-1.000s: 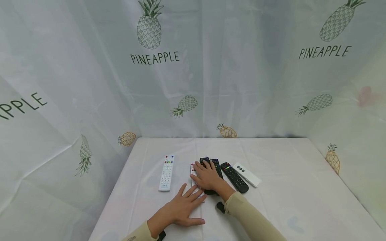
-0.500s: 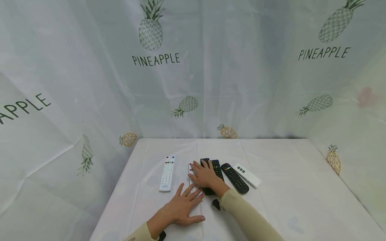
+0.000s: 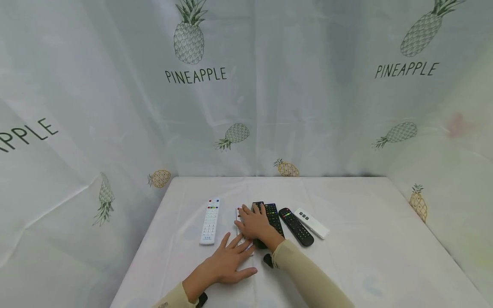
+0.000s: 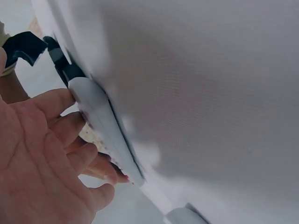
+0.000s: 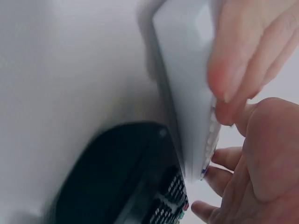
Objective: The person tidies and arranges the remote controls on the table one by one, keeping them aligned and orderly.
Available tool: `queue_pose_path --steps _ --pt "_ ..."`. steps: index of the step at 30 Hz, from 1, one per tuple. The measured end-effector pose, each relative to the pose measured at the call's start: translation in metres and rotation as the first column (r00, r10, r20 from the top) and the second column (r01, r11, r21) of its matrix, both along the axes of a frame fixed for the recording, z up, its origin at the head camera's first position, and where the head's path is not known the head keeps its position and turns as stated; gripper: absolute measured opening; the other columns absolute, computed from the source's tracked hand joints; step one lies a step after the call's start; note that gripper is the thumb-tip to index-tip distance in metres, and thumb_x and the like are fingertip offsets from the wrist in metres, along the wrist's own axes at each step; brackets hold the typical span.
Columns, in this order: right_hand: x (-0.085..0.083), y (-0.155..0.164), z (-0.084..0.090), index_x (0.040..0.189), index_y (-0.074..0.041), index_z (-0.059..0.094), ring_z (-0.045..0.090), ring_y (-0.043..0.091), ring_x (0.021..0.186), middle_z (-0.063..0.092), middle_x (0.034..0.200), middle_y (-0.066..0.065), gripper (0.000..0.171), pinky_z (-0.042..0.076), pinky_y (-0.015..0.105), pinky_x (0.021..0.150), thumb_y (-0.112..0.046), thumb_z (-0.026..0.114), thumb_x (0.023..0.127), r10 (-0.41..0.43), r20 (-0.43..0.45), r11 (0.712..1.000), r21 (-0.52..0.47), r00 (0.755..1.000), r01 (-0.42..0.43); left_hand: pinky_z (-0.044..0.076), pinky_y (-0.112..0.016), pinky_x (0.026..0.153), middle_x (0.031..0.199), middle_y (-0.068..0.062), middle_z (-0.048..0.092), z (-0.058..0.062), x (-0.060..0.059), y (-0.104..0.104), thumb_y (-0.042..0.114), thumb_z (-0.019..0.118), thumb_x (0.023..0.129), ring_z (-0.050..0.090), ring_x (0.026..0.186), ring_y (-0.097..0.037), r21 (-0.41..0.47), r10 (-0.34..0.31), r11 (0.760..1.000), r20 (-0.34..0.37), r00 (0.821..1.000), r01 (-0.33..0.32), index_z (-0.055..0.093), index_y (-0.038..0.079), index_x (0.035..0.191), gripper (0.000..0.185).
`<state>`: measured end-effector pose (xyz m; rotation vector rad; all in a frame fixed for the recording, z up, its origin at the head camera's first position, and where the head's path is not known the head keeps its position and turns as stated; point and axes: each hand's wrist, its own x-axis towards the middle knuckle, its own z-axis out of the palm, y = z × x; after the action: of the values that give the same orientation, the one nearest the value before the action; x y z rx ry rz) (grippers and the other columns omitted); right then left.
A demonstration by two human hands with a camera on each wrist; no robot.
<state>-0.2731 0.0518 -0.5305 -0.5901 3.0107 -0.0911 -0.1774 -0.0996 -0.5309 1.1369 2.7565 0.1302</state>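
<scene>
From the head camera, the right hand [image 3: 254,223] lay flat over a white remote [image 3: 239,212] and a black remote [image 3: 257,206], fingers spread, gripping nothing; the left hand [image 3: 230,262] rested on the table [image 3: 346,256], fingertips touching the white remote's near end. Other remotes already lay in a loose row, so the lining-up looked partly done. No containers showed. The left wrist camera showed relaxed fingers [image 4: 56,140] against that remote's edge [image 4: 105,133]. The right wrist camera showed both remotes side by side under straight fingers [image 5: 233,60].
</scene>
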Motion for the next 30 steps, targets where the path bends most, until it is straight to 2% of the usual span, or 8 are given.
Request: queue_pose_path --steps 3,7,14,18,23,25,30 --pt "0.0 -0.001 0.003 0.151 -0.021 0.042 0.033 0.036 0.146 0.039 0.158 0.0 0.06 0.019 0.061 0.118 -0.056 0.036 0.102 -0.008 0.005 1.0 0.007 1.0 0.008 0.014 -0.066 0.117 0.162 0.004 0.03 0.001 -0.001 -0.002 0.075 0.018 0.095 0.016 0.154 -0.026 0.001 0.004 1.0 0.017 1.0 -0.004 0.039 0.025 0.153 0.079" --pt "0.0 -0.002 0.005 0.151 -0.021 0.043 0.033 0.037 0.146 0.039 0.158 0.0 0.059 0.019 0.062 0.118 -0.055 0.036 0.103 -0.02 0.018 1.0 -0.012 1.0 0.021 0.015 -0.066 0.116 0.161 0.003 0.032 0.001 -0.002 -0.004 0.075 0.019 0.096 0.018 0.153 -0.026 0.002 0.009 1.0 0.004 1.0 -0.009 0.04 0.024 0.152 0.079" --pt "-0.005 -0.007 0.003 0.152 -0.022 0.04 0.032 0.037 0.146 0.037 0.159 0.0 0.059 0.018 0.061 0.118 -0.055 0.035 0.103 -0.024 0.039 1.0 -0.018 0.999 0.025 0.014 -0.065 0.117 0.162 0.003 0.029 0.002 -0.002 -0.006 0.074 0.022 0.096 0.018 0.153 -0.026 0.001 0.048 0.999 0.021 0.999 -0.048 0.039 0.022 0.153 0.079" --pt "-0.01 -0.01 0.004 0.153 -0.023 0.038 0.031 0.037 0.147 0.035 0.16 -0.001 0.059 0.017 0.062 0.119 -0.055 0.035 0.103 -0.03 0.045 0.999 -0.033 0.999 0.032 0.014 -0.065 0.117 0.162 0.003 0.029 0.002 -0.005 -0.007 0.075 0.019 0.095 0.018 0.153 -0.026 -0.006 0.054 0.999 0.0 0.999 -0.054 0.038 0.023 0.153 0.08" --pt "-0.018 -0.014 0.005 0.154 -0.024 0.037 0.029 0.037 0.148 0.033 0.161 -0.001 0.059 0.015 0.062 0.119 -0.055 0.033 0.103 -0.033 0.06 0.998 -0.054 0.998 0.037 0.015 -0.065 0.117 0.162 0.002 0.03 0.006 -0.008 -0.01 0.072 0.021 0.097 0.02 0.153 -0.026 -0.007 0.063 0.998 -0.007 0.998 -0.063 0.04 0.021 0.153 0.078" --pt "-0.02 -0.016 0.005 0.153 -0.024 0.038 0.03 0.037 0.148 0.034 0.161 -0.002 0.059 0.015 0.063 0.119 -0.055 0.034 0.103 -0.043 0.068 0.997 -0.06 0.997 0.047 0.015 -0.065 0.117 0.162 0.0 0.03 0.01 -0.008 -0.01 0.071 0.023 0.097 0.02 0.153 -0.027 0.001 0.065 0.998 0.002 0.998 -0.065 0.039 0.019 0.153 0.078" --pt "-0.021 -0.017 0.001 0.153 -0.025 0.038 0.03 0.037 0.147 0.034 0.161 -0.002 0.059 0.016 0.062 0.119 -0.056 0.034 0.103 -0.049 0.096 0.997 -0.059 0.994 0.055 0.015 -0.065 0.117 0.162 -0.002 0.03 0.009 -0.005 -0.01 0.072 0.026 0.097 0.022 0.152 -0.028 0.004 0.07 0.998 0.022 0.997 -0.07 0.039 0.016 0.153 0.081"
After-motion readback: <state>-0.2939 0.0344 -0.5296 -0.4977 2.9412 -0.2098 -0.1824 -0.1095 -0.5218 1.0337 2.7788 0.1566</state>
